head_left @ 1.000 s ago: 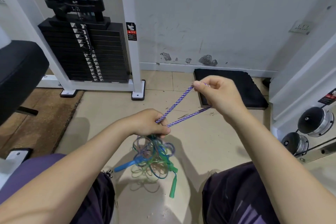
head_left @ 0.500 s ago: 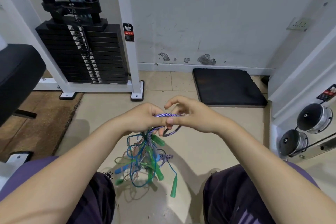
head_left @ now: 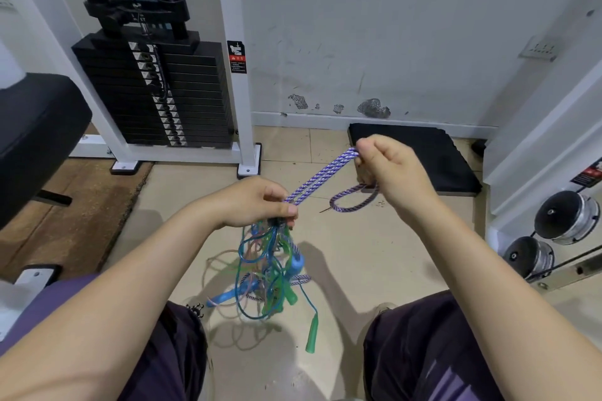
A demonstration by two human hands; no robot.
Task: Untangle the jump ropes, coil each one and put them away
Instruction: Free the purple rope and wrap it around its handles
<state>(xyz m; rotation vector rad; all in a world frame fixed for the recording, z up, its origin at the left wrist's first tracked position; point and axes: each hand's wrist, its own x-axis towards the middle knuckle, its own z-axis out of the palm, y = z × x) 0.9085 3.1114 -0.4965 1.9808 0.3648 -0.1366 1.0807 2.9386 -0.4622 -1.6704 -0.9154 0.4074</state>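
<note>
1. The left hand (head_left: 257, 202) grips a dangling tangle of blue and green plastic jump ropes (head_left: 273, 270) above the floor.
2. The right hand (head_left: 391, 169) pinches a purple-and-white braided rope (head_left: 321, 177), stretched between both hands.

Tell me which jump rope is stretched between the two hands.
The purple-and-white braided rope: right hand and left hand pull it taut, while the green and blue ropes hang tangled below.
</note>
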